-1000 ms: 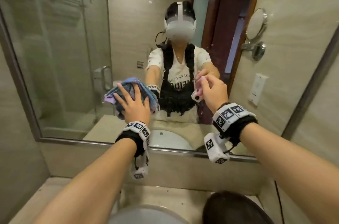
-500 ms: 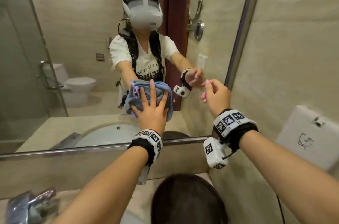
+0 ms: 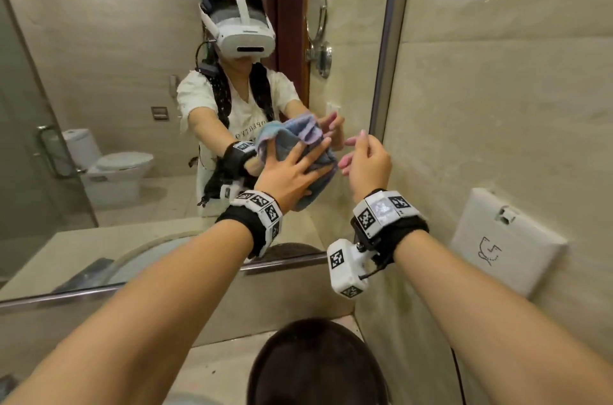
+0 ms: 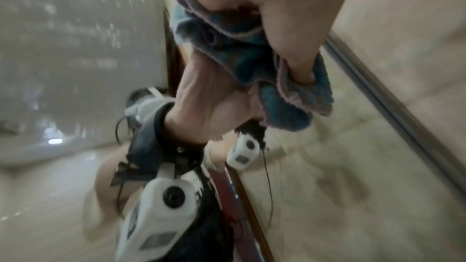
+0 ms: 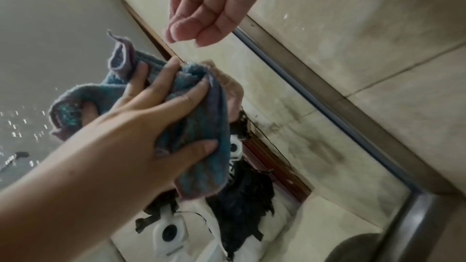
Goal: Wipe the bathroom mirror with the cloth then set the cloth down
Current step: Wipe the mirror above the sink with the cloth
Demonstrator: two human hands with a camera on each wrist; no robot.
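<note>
A blue cloth point(image 3: 320, 169) with pale purple edging lies bunched against the bathroom mirror point(image 3: 116, 72), low and close to its right edge. My left hand point(image 3: 292, 172) presses it to the glass with fingers spread over it. The right wrist view shows the same left hand point(image 5: 141, 123) over the cloth point(image 5: 201, 156); the left wrist view shows cloth point(image 4: 290, 103) folded around a fingertip. My right hand point(image 3: 365, 159) hovers just right of the cloth, fingers loosely curled, holding nothing, as the right hand point(image 5: 201, 13) also shows from its wrist.
The mirror's metal frame point(image 3: 389, 56) runs up beside my right hand, with a tiled wall beyond it. A white wall box point(image 3: 507, 238) hangs at the right. A dark round object point(image 3: 315, 365) sits on the beige counter point(image 3: 219, 368) below.
My left hand has slid the cloth rightward across the glass, close to the right edge. The right hand stayed near that edge, still holding nothing.
</note>
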